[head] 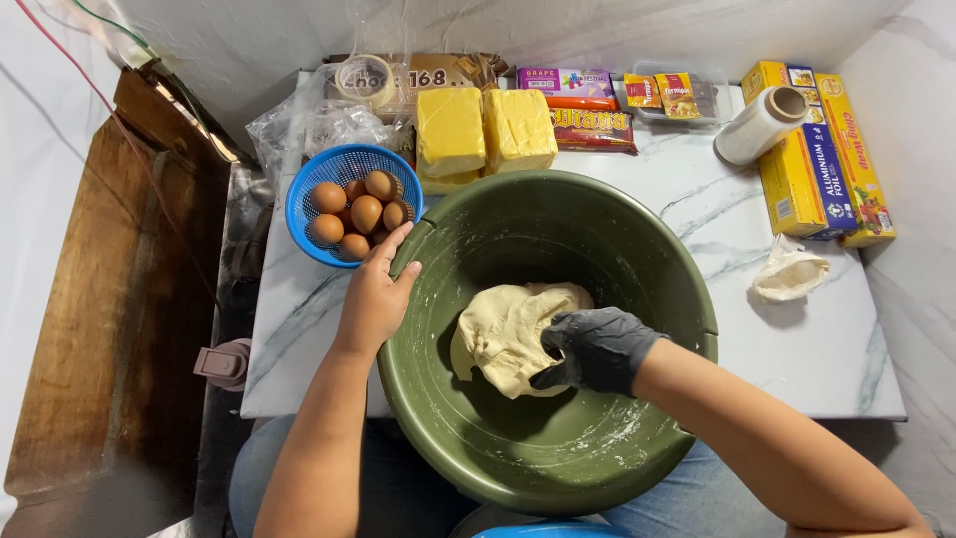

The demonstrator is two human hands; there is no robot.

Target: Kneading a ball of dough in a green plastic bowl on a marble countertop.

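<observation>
On the marble table (pixel 717 229), a green basin (pixel 637 239) holds dough (pixel 503 334) — gloved right hand (pixel 597 349) grips it, bare left hand (pixel 373 294) clasps the rim beside the egg basket (pixel 304 199).

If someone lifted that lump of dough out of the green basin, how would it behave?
The dough would probably sag and stretch; it already folds around the gloved right hand. It looks dense and likely heavy. Flour smears on the basin suggest it is sticky.

Matt green plastic basin (pixel 637 229), soft pale dough (pixel 508 334), glossy marble-look table (pixel 817 339), black rubbery glove (pixel 597 349)
</observation>
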